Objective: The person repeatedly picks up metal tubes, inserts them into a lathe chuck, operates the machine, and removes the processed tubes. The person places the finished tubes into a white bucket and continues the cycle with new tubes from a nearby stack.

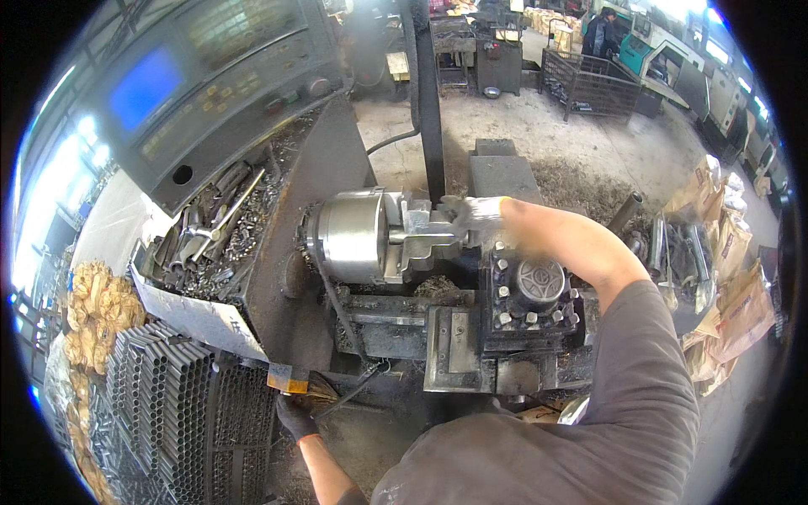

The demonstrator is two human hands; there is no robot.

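My right hand (473, 212), in a pale glove with dark, soiled fingers, reaches across the lathe to the jaws (418, 236) of the steel chuck (353, 236). Its fingers curl at the open end of the jaws; whatever lies between them is hidden. Low on the left, my left hand (296, 418) wears a dark glove with an orange cuff. It looks closed just below an orange-yellow plate (288, 379) at the machine's front edge, and what it grips cannot be made out. Right of the chuck stands the square tool post (528, 290) with several bolts.
A tray (202, 316) of metal chips, tools and a T-handled wrench (220, 220) sits left of the chuck. Stacked steel tubes (160, 387) stand below it. A control panel (151, 88) rises at upper left. Paper sacks (732, 278) lie right; a person (599, 35) stands far back.
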